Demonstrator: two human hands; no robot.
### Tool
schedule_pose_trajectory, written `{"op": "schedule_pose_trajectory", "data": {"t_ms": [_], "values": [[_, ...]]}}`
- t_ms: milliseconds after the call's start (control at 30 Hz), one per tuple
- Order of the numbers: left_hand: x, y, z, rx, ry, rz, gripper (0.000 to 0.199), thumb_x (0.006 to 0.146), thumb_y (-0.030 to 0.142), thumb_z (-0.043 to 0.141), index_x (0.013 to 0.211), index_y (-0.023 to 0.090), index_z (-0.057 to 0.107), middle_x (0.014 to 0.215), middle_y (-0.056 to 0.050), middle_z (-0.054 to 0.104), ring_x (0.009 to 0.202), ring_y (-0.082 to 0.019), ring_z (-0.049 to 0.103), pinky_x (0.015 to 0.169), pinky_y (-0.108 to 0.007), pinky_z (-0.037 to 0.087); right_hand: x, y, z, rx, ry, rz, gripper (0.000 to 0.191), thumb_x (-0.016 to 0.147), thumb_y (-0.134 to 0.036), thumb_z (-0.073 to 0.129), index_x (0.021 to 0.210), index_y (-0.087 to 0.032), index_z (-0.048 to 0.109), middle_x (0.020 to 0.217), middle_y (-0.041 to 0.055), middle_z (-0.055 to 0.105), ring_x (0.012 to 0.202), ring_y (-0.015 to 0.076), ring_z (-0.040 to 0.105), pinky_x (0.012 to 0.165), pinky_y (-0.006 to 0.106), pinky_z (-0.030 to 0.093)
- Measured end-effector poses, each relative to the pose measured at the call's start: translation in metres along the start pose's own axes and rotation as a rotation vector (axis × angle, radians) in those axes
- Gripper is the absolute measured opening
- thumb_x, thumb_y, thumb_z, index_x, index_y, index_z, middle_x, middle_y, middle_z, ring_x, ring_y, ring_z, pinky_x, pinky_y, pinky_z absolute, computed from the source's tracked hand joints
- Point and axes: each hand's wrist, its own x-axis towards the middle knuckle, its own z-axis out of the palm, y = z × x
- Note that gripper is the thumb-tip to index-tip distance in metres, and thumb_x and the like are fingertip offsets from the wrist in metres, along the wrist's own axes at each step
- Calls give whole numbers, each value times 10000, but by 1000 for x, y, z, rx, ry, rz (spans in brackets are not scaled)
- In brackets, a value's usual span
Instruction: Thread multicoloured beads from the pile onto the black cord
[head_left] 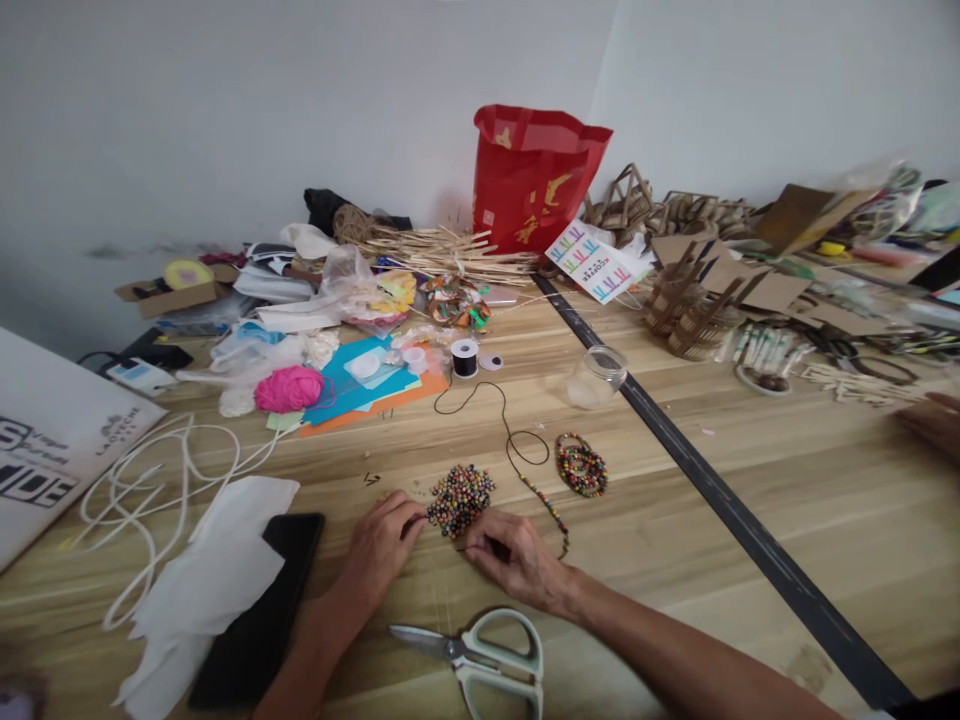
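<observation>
A small heap of multicoloured beads [459, 500] lies on the wooden table between my hands. At its left edge, my left hand [382, 540] pinches what looks like a bead between thumb and fingertips. My right hand [521, 560] is closed just below the heap, a thin dark cord end sticking out from its fingertips. From the spool of black cord [464, 360], the cord loops down and carries a row of threaded beads [547, 500] that passes behind my right hand. Coiled bead strings [581, 466] lie to the right. White-handled scissors [487, 655] rest nearest me, blades slightly apart.
A clear jar [598, 378] stands beyond the bead strings. Left are a dark tablet-like slab [259, 610], white paper [210, 590], a white cable [161, 500] and pink yarn [289, 388]. A red bag [532, 180] stands at the back. Another person's hand [930, 420] shows at right.
</observation>
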Motion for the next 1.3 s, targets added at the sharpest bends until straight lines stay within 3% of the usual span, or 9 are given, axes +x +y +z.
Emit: {"op": "schedule_pose_trajectory", "data": {"t_ms": [933, 1300], "values": [[0, -9, 10, 8, 9, 85, 147, 818, 93, 557, 815, 168, 684, 827, -52, 676, 798, -199, 632, 742, -311, 494, -1, 4, 1, 0, -7, -17, 106, 835, -133, 507, 757, -157, 573, 714, 18, 572, 653, 116, 515, 610, 209, 386], [3, -9, 11, -122, 67, 81, 134, 817, 93, 566, 797, 167, 676, 806, -41, 674, 786, -182, 635, 734, -291, 493, 1, 1, -1, -7, -17, -5, 119, 848, -152, 502, 748, -159, 568, 710, 19, 567, 652, 118, 511, 605, 213, 388]]}}
